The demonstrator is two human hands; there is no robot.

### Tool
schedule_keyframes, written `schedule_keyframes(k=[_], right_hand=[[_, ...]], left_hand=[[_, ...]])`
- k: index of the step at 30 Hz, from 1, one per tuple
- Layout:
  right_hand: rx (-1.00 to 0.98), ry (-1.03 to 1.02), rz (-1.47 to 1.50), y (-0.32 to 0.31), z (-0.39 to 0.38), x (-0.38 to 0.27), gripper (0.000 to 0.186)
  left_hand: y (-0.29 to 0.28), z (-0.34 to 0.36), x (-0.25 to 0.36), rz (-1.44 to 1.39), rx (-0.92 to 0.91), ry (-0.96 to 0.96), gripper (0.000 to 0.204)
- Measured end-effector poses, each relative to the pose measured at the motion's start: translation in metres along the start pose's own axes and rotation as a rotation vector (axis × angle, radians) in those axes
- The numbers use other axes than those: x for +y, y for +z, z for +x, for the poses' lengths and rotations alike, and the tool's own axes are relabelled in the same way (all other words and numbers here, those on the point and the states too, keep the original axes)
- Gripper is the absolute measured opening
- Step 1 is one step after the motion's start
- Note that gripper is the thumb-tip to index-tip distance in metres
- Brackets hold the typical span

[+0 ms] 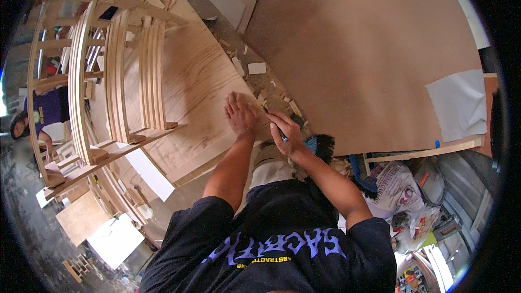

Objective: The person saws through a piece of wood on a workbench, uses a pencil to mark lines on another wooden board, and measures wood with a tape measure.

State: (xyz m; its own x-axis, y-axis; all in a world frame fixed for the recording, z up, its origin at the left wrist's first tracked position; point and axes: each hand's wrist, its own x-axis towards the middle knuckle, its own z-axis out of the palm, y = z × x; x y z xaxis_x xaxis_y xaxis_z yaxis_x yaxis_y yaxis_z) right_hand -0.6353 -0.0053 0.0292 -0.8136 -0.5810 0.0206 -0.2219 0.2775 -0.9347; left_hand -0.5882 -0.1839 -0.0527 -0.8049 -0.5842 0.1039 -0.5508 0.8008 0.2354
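Note:
My left hand (241, 115) rests palm down with fingers stretched out near the right edge of a wood-grained plywood panel (198, 65). Close beside it, my right hand (287, 134) has its fingers closed round a slim, dark, pen-like tool (283, 136) with a bluish end. The tool's tip meets the panel's edge area, just right of my left fingers; whether it is a pen or a blade I cannot tell. Small wood offcuts (294, 108) lie on the floor past the edge.
A slatted wooden frame (114, 76) stands on the panel at left; beyond it is a person in a purple shirt (50, 109). A large brown board (369, 59) fills the right, with a white cloth (460, 106) on it. A dark-bristled brush (324, 147) is beside my right forearm.

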Motion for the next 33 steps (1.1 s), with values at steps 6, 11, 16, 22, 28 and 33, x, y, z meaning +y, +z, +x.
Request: schedule_keyframes(k=[6, 11, 16, 22, 28, 33], right_hand=[[-0.070, 0.019, 0.005, 0.009, -0.015, 0.010, 0.036], [-0.074, 0.016, 0.026, 0.006, -0.016, 0.008, 0.037], [-0.065, 0.030, 0.014, 0.005, -0.017, 0.001, 0.037], [-0.143, -0.029, -0.092, 0.006, -0.048, 0.021, 0.034], [-0.241, 0.074, -0.031, -0.029, -0.094, 0.016, 0.031], [0.118, -0.002, -0.004, -0.023, -0.047, 0.005, 0.022]], left_hand=[[-0.010, 0.003, 0.008, -0.028, -0.074, -0.029, 0.054], [-0.005, 0.002, 0.003, -0.028, -0.064, -0.023, 0.055], [-0.006, 0.000, 0.001, -0.004, -0.107, -0.026, 0.055], [-0.009, 0.005, 0.004, -0.041, -0.047, -0.011, 0.057], [-0.021, 0.004, 0.012, -0.066, -0.034, -0.007, 0.057], [-0.004, -0.001, 0.000, -0.066, 0.006, 0.041, 0.054]])
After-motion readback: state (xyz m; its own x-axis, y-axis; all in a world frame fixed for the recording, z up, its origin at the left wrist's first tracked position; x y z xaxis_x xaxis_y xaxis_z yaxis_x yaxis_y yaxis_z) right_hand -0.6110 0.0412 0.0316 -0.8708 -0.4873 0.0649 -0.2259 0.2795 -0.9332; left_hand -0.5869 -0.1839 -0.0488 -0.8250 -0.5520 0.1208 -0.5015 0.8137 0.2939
